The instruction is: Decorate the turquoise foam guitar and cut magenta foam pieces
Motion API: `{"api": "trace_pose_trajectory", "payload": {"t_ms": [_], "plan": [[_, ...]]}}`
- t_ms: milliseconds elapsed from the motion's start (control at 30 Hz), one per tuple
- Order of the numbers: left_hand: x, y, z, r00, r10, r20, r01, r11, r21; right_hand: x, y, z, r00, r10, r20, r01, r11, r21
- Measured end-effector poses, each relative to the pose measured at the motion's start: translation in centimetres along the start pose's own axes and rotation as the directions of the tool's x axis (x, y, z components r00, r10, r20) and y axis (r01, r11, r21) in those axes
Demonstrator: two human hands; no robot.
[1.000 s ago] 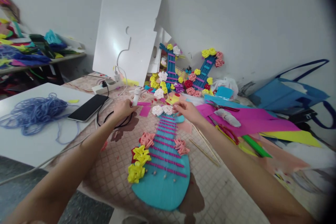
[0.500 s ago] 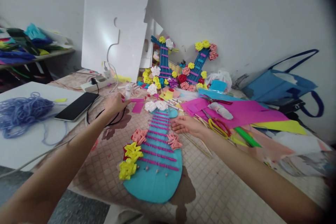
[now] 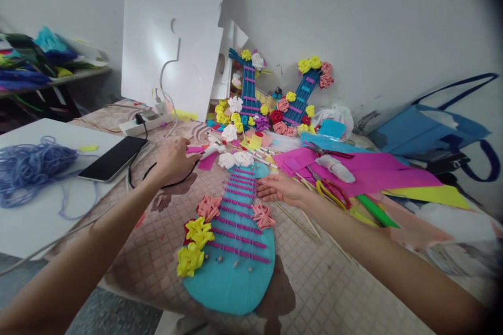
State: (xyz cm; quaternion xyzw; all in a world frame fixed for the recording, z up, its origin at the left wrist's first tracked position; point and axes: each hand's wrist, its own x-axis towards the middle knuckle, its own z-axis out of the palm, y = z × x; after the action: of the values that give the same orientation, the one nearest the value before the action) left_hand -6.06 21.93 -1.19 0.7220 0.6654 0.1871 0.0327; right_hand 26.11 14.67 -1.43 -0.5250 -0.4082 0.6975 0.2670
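One left hand [image 3: 175,161]: grip closed on a white tool [image 3: 213,151], its end near the white flowers [image 3: 240,158]
One right hand [image 3: 282,189]: grip apart, fingers extended beside the turquoise guitar [image 3: 231,293] at its narrow end; whether they touch, cannot tell
Guitar: flat on the counter [image 3: 322,282], wide end nearest, crossed by pink strips [image 3: 257,244]
Yellow flowers [image 3: 190,260]: on its left edge
Black phone [image 3: 113,158]: on a white board [image 3: 23,233]

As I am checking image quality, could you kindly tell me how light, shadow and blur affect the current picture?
Head view: glare whitens a patch on the white board; head view: a dark shadow lies on the patterned cloth beside the turquoise guitar shape; head view: right-hand corners fade to black, and the blue bag looks soft.
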Motion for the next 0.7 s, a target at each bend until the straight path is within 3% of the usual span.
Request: {"api": "trace_pose_trajectory", "payload": {"t_ms": [133,233,333,500,700], "plan": [[0.2,0.9,1.4,0.989,0.137,0.049,-0.140,0.989,0.050,0.2,0.3,0.1,1.000,-0.018,0.001,0.018,1.000,-0.006],[0.6,1.5,2.2,0.983,0.184,-0.002,-0.181,0.972,0.152,0.0,0.2,0.3,0.999,-0.028,-0.023,0.027,0.999,-0.031],[1.1,1.9,2.5,0.982,0.184,-0.042,-0.175,0.971,0.165,-0.2,0.2,0.5,0.999,-0.035,-0.039,0.033,0.999,-0.041],[2.3,1.9,2.7,0.989,0.147,0.020,-0.147,0.989,0.013,-0.2,0.2,0.6,0.998,-0.030,-0.050,0.027,0.998,-0.057],[2.9,-0.9,1.9,0.997,0.078,-0.020,-0.079,0.996,-0.044,0.0,0.8,0.3,0.997,-0.059,-0.047,0.057,0.998,-0.039]]}}
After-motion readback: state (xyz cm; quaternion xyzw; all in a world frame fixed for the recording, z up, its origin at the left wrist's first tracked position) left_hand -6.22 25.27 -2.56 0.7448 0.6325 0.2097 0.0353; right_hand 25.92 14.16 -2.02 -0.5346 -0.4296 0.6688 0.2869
